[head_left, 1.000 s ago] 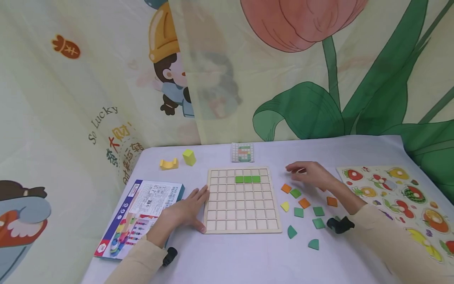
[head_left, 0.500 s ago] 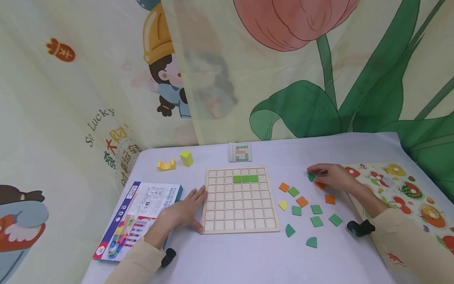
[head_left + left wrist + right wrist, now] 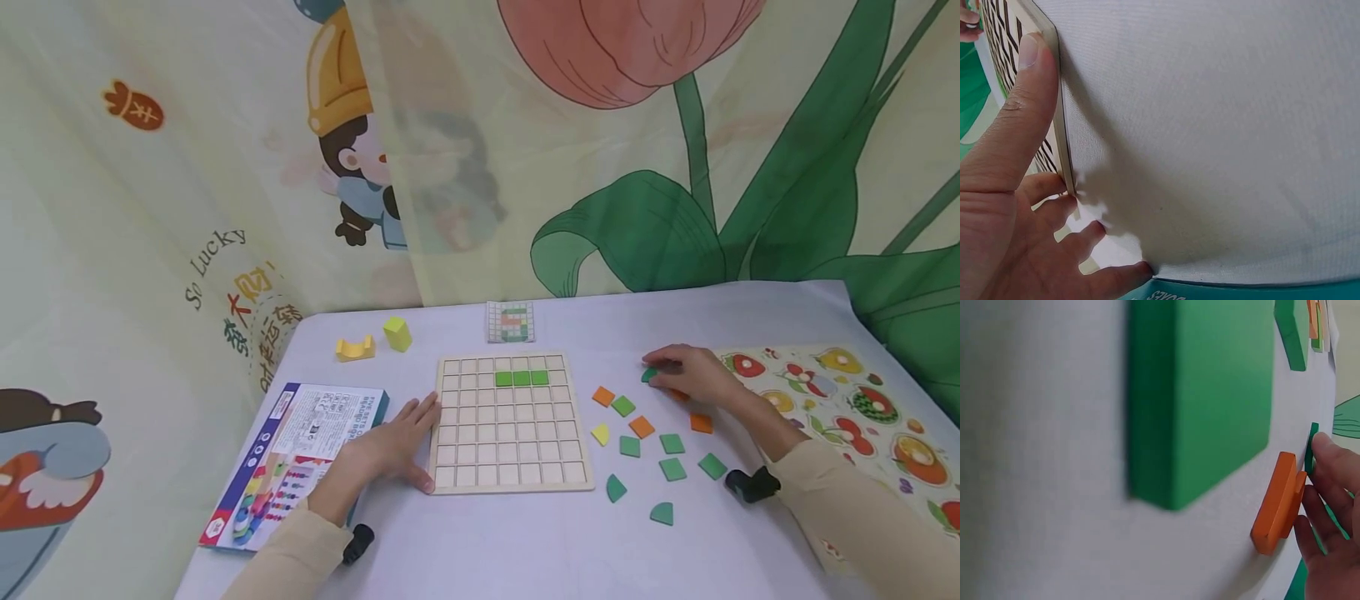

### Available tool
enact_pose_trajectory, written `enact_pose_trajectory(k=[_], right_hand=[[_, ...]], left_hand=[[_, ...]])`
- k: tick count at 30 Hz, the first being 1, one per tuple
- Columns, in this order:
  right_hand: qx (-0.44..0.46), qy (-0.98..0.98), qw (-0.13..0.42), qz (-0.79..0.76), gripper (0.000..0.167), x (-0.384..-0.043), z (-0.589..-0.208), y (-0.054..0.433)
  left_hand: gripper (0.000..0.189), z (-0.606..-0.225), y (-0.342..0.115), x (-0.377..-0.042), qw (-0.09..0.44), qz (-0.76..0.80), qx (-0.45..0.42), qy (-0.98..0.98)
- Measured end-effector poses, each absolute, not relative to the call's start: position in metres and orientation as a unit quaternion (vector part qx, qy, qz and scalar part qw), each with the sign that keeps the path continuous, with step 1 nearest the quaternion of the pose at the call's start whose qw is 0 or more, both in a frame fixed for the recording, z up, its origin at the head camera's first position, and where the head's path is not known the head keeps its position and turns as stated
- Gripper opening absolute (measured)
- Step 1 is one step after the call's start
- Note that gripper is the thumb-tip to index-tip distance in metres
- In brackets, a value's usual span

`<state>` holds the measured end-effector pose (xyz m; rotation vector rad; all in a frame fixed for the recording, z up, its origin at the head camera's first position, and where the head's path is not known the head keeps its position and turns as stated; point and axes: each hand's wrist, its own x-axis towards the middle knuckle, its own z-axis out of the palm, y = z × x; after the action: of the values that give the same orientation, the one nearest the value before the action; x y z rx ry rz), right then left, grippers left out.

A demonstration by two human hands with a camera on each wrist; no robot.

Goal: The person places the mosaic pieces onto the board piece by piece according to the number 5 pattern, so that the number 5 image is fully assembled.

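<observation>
A pale wooden grid board (image 3: pixel 510 433) lies mid-table, with three light green square tiles (image 3: pixel 522 378) side by side in its second row. My left hand (image 3: pixel 393 446) rests along its left edge, fingers spread; in the left wrist view the thumb (image 3: pixel 1032 100) lies against the board's rim. Right of the board, my right hand (image 3: pixel 693 372) pinches a small dark green piece (image 3: pixel 1311 447) between thumb and finger, its shape partly hidden. Just beneath that hand are orange tiles (image 3: pixel 1275 503). Green square tiles (image 3: pixel 672 469) and green quarter-circle pieces (image 3: pixel 662 513) lie nearer the front.
A yellow piece (image 3: pixel 600 434) lies by the board's right edge. A small printed pattern card (image 3: pixel 511 322) is behind the board. Yellow blocks (image 3: pixel 397 333) stand at back left, above a flat box (image 3: pixel 300 467). A fruit-picture board (image 3: pixel 840 417) takes up the right side.
My right hand has moved right from beside the board's upper corner and now pinches the dark green piece; it has shifted slightly left since half a second ago. The left hand stays put.
</observation>
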<state>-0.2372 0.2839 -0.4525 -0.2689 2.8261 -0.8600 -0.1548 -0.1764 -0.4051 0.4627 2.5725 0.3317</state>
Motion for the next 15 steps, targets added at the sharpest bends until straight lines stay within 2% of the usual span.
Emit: enact_pose_trajectory(k=[8,15], right_hand=[[-0.095,0.945,0.099,-0.296,0.04,-0.236,-0.454,0.283],[-0.103,0.941,0.076,-0.313,0.04,-0.238,-0.45,0.265]], left_hand=[[0.114,-0.405,-0.176,-0.155,0.249,0.118,0.172,0.946],[0.114,-0.406,-0.177,-0.155,0.25,0.118,0.171,0.946]])
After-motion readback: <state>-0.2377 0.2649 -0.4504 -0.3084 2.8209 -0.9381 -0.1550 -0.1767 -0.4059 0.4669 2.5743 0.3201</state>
